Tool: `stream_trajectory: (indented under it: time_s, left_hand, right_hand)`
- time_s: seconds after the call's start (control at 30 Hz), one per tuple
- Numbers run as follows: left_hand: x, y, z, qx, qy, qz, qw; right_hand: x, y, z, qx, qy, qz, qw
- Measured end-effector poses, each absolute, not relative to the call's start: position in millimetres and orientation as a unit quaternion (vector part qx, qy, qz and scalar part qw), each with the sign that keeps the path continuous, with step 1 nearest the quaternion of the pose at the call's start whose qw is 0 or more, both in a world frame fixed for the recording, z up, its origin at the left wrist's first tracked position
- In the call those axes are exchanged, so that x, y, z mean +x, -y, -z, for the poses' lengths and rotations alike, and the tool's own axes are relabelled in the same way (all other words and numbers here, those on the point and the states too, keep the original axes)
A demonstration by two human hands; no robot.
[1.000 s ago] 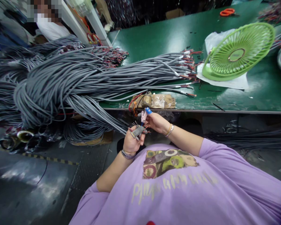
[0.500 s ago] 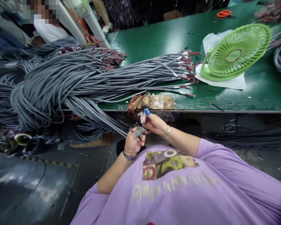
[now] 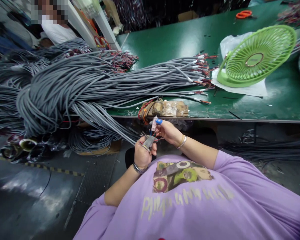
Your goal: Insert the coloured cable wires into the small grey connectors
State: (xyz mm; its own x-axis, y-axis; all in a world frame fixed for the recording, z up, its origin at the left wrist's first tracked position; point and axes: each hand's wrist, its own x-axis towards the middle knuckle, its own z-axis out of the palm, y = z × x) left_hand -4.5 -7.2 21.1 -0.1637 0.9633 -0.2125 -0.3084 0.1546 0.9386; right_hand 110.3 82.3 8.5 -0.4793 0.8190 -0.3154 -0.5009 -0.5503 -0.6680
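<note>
Grey cable ends (image 3: 148, 142) with thin coloured wires fanning out are gripped in my left hand (image 3: 142, 156), thumb lying across them. Their grey cables run back to the large bundle on the left. Just above and to the right, my right hand (image 3: 169, 132) is closed in a pinch at the thin wires (image 3: 157, 135). A blue cover (image 3: 159, 121) sits on one of its fingertips, and a pale pinkish cover shows beside it. Exactly which wire lies between the fingertips is too small to tell. Both hands are below the table's front edge, close to my body.
A thick bundle of grey cables (image 3: 110, 81) lies across the green table (image 3: 162, 41). A taped wooden block (image 3: 175, 108) sits at its front edge. A green fan (image 3: 255, 60) and orange scissors (image 3: 243, 14) are to the right. A person (image 3: 56, 30) is at back left.
The view has shifted slightly, so the scene sits a little further right. My right fingers have tilted and come nearer the wires; my left hand keeps its hold on the cable ends.
</note>
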Motion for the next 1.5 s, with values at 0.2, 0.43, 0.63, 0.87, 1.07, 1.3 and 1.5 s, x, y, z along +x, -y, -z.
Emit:
stream_trajectory:
  time_s: [0.2, 0.43, 0.63, 0.87, 1.07, 1.3, 1.5]
  left_hand:
    - [-2, 2, -21, 0.317, -0.516, -0.562, 0.563]
    - [-3, 3, -20, 0.312, -0.522, -0.559, 0.564]
    - [-2, 2, -19, 0.306, -0.534, -0.549, 0.566]
    - [1, 1, -14, 0.305, -0.539, -0.542, 0.568]
    - [0, 3, -13, 0.312, -0.532, -0.545, 0.568]
    - [-3, 13, -15, 0.315, -0.521, -0.565, 0.556]
    - [-3, 12, -16, 0.311, -0.522, -0.587, 0.536]
  right_hand:
    - [110, -82, -10, -0.311, 0.270, -0.818, 0.402]
    - [111, -81, -13, -0.313, 0.263, -0.821, 0.398]
    - [109, -80, -18, -0.327, 0.236, -0.824, 0.398]
    - [106, -82, -15, -0.311, 0.221, -0.817, 0.432]
    - [107, -81, -14, -0.309, 0.200, -0.834, 0.410]
    - [114, -81, -18, -0.310, 0.181, -0.872, 0.334]
    - [120, -81, -19, -0.305, 0.219, -0.866, 0.329]
